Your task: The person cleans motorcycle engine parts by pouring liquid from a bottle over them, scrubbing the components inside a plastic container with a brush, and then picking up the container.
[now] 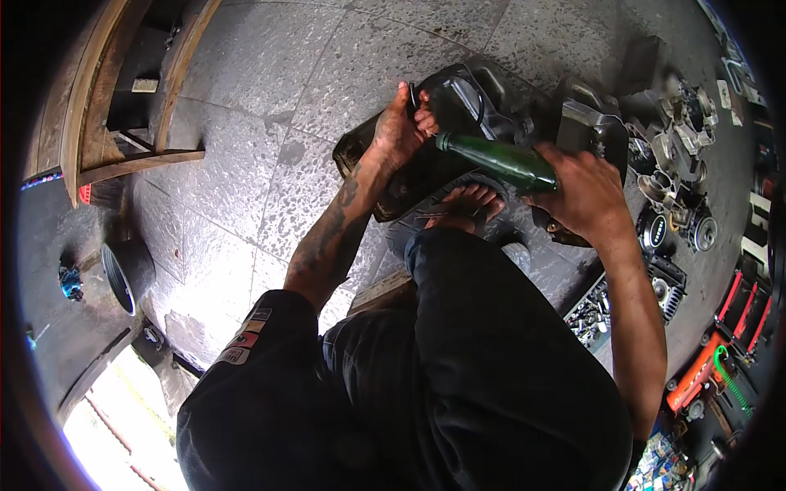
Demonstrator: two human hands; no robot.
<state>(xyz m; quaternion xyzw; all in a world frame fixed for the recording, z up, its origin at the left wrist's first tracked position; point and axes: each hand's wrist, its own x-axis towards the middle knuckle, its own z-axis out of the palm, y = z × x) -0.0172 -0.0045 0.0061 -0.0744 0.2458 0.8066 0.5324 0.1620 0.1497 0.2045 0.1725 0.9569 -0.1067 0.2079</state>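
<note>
My right hand [581, 192] is wrapped around the base of a green glass bottle [499, 159]. The bottle lies nearly level, its mouth pointing left at my left hand [399, 131]. That hand is closed, thumb up and fingers curled. A small dark piece shows between thumb and fingers, too unclear to name. Beneath both is a dark cut-open plastic jerrycan [350, 151] used as a tray, with dark liquid or shadow inside. Whether anything flows from the bottle I cannot tell.
A second black cut-open container [602, 123] stands to the right. Metal engine parts [675, 143] lie beyond it, near a tray of small metal pieces [591, 315]. An orange jack-like tool [696, 372] is far right. Left are a wooden bench [94, 98] and a bucket [127, 274].
</note>
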